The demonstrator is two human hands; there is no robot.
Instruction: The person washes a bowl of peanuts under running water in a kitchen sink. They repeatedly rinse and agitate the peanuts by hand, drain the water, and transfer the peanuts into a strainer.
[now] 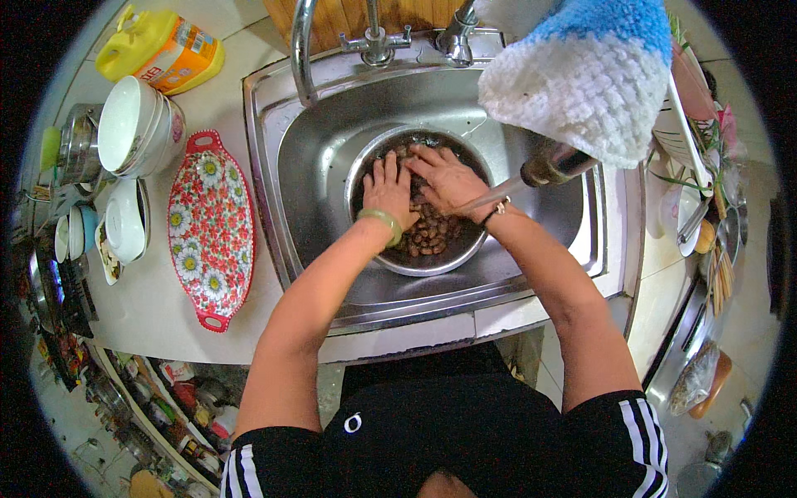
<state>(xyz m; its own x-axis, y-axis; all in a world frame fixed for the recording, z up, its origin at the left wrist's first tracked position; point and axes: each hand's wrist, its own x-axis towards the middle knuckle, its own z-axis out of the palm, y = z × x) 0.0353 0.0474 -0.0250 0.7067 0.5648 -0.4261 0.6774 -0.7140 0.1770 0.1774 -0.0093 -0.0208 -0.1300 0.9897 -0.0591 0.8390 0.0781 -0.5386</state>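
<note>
A round stainless-steel bowl sits in the sink, holding dark water and brown peanut-like pieces. Palm down over its left half, my left hand has its fingers apart and touches the pieces. A pale green bangle circles that wrist. My right hand lies spread in the bowl's upper right, its fingertips close to those of my left. From a spout under a blue and white knitted cover, a stream of water runs down towards my right wrist. What lies beneath both palms is hidden.
The steel sink has a curved tap at its back left. Left of it are a flowered red-handled dish, stacked bowls and a yellow jug. On the right stand a white rack and a bagged item.
</note>
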